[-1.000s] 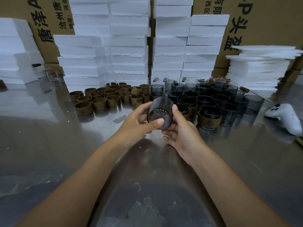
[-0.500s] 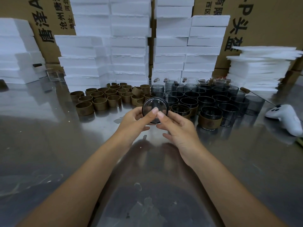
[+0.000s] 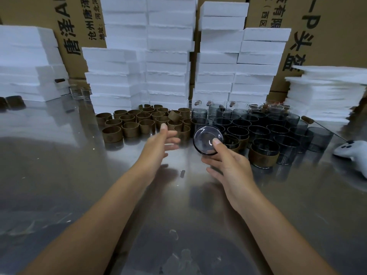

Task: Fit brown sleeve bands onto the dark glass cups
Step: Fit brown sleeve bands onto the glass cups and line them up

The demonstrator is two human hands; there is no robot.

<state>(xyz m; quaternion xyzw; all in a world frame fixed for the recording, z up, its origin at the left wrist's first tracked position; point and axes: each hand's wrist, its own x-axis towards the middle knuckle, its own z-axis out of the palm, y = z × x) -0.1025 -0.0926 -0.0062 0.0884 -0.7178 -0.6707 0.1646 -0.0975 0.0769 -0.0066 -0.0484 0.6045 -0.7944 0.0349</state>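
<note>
Tall piles of white foam blocks (image 3: 168,56) and brown cardboard boxes (image 3: 327,36) stand at the top of the frame. In front of them is a shiny grey metal surface (image 3: 59,175). Lots of brown sleeve bands (image 3: 129,126) stand on it, left of the middle. Lots of dark glass cups (image 3: 258,132) stand close together, right of the middle. One front cup with a brown band (image 3: 263,153) round it stands right of my right hand.

My right hand (image 3: 230,167) holds one round dark glass cup (image 3: 206,139) up in the middle of the frame. Its round bottom faces me, and my thumb lies on it. My left hand (image 3: 156,143) is wide, with fingers spread. It holds nothing and is just in front of the bands. A white plastic controller (image 3: 353,149) lies at the right edge.
</note>
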